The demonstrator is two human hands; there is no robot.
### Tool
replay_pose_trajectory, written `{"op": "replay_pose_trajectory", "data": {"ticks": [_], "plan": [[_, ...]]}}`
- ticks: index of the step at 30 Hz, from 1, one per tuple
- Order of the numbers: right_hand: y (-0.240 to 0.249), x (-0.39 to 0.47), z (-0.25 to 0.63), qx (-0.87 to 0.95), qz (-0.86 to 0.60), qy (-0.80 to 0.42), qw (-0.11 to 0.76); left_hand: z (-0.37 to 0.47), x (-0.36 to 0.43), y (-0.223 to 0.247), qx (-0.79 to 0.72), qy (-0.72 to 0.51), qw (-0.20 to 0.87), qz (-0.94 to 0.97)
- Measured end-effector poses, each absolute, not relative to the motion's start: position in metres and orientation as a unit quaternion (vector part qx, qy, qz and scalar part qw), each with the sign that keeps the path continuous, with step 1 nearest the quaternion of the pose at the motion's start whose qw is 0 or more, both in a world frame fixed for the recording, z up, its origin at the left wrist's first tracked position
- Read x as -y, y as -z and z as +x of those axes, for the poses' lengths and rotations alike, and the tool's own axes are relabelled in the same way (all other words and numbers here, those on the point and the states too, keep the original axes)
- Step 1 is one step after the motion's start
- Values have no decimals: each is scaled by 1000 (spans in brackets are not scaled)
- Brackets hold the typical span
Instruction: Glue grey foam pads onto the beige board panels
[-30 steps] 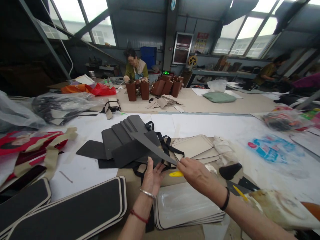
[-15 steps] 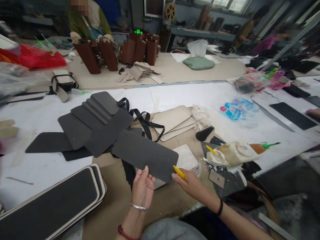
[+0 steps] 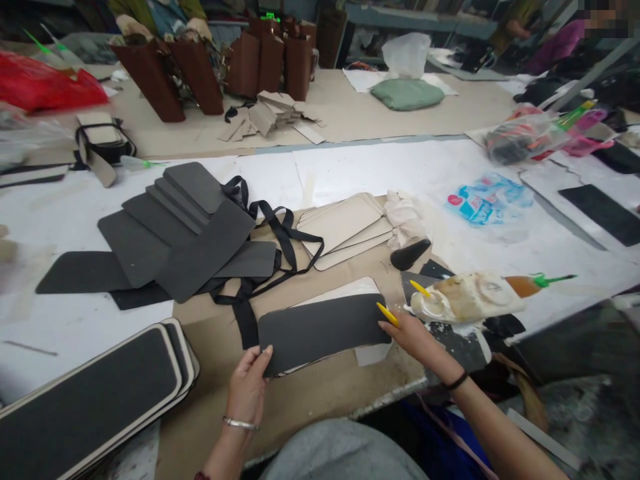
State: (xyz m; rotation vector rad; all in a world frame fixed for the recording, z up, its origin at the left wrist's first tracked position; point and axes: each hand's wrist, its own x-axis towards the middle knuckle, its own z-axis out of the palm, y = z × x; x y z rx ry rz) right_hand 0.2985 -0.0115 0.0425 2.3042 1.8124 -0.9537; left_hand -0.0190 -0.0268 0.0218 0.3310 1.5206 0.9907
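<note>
A dark grey rounded panel (image 3: pixel 323 330) lies over pale panels (image 3: pixel 363 288), whose edges show behind it and below. My left hand (image 3: pixel 247 387) pinches its lower left corner, thumb on top. My right hand (image 3: pixel 413 340) is closed around a slim yellow pointed tool (image 3: pixel 388 315) and sits at the panel's right end; whether its fingers also grip the panel I cannot tell. More dark grey panels (image 3: pixel 135 250) are fanned out to the left, beside a black strap (image 3: pixel 280 227). Near my right hand lies a white-smeared container (image 3: pixel 465 297) with another yellow tool (image 3: pixel 420 288) in it.
Pale panels (image 3: pixel 345 230) lie farther back. At the lower left is a stack of long dark panels with cream rims (image 3: pixel 100 393). A black tapered object (image 3: pixel 410 254) and a crumpled plastic bag (image 3: pixel 490 200) lie to the right. Brown bags (image 3: pixel 200 73) stand before another person.
The dark grey panel has come away from the fanned pile, towards me and right, onto the pale panels. My left hand moved left to its corner; my right hand moved right with the yellow tool.
</note>
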Motion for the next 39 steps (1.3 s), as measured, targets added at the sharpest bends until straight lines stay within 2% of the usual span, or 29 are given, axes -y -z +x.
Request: {"op": "replay_pose_trajectory", "data": {"ticks": [6, 12, 27, 39], "plan": [[-18, -13, 314, -561, 765, 316, -3, -19, 31, -3, -740, -241, 454, 433], [-8, -22, 317, -565, 780, 264, 56, -14, 16, -3, -771, -127, 394, 484], [11, -24, 328, -577, 764, 282, 59, -10, 18, 8, -788, -181, 405, 426], [-13, -30, 311, -561, 768, 282, 121, -14, 20, 10, -781, -169, 400, 449]]}}
